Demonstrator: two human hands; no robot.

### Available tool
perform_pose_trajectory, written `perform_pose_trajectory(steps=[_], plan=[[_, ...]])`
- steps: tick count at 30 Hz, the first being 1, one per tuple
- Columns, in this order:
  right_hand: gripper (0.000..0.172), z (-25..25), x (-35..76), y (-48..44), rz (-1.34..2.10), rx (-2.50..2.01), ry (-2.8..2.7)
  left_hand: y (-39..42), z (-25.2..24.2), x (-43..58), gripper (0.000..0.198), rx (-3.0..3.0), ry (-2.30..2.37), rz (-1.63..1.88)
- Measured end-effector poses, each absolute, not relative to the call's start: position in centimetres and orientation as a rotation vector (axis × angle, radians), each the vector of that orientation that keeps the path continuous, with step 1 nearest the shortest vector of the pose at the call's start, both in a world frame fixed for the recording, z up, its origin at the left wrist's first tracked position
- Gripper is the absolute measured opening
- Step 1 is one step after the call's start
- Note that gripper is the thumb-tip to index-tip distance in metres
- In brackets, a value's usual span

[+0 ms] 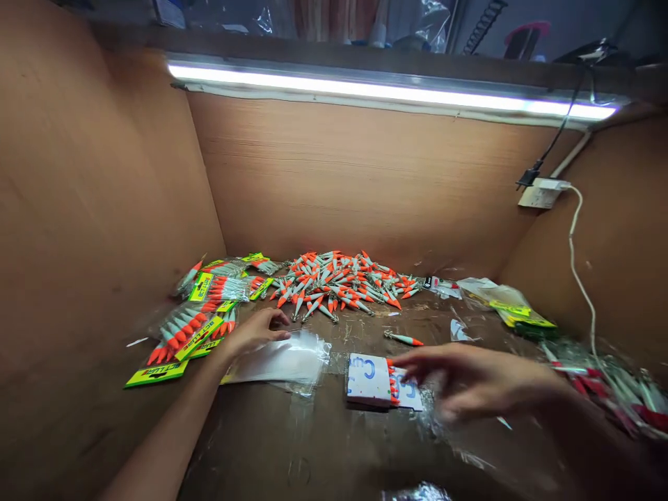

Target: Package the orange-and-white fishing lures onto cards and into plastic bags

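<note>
My left hand (255, 330) rests with curled fingers on the far edge of a stack of clear plastic bags (284, 360) lying on the brown table. My right hand (470, 383) is blurred by motion, its fingers stretched out just right of a white foam block (368, 379) that has several orange-tipped lures stuck along its edge. One loose lure (403, 339) lies on the table beyond the block. A big heap of orange-and-white lures (339, 282) sits against the back wall.
Packed lures with yellow-green header cards (195, 320) pile up at the left. Empty bags and cards (504, 303) lie at the back right, more lures (616, 390) at the far right. Wooden walls enclose the table; a light tube (386, 90) and a socket (543, 193) hang behind.
</note>
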State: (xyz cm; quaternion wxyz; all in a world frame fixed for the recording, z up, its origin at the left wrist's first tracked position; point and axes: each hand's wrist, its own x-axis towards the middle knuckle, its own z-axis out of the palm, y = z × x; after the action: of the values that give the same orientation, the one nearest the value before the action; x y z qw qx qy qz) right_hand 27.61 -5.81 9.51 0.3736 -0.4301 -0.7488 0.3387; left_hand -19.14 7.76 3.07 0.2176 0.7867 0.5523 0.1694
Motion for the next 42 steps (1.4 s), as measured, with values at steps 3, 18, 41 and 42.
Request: perform_pose_trajectory(steps=[3,18,41,42], plan=[[0.095,6.9,21.0,-5.1,0.740,-1.148,-2.384,7.7,2.1,-19.1,0.045,2.159,1.522,0.501],[0.075,3.2,20.5,-9.6,0.673,-1.363,-2.354,7.8,2.2,-18.8,0.034,2.356,1.373,0.665],[0.064,0.7,24.0,-8.0,0.476,-1.521,-2.238,4.5,4.8,-7.3,0.032,2.226,0.911,0.489],[0.065,1.2,24.7,-7.4,0.464,-1.488,-2.237,4.7,4.4,-6.7,0.033,2.228,0.908,0.456]])
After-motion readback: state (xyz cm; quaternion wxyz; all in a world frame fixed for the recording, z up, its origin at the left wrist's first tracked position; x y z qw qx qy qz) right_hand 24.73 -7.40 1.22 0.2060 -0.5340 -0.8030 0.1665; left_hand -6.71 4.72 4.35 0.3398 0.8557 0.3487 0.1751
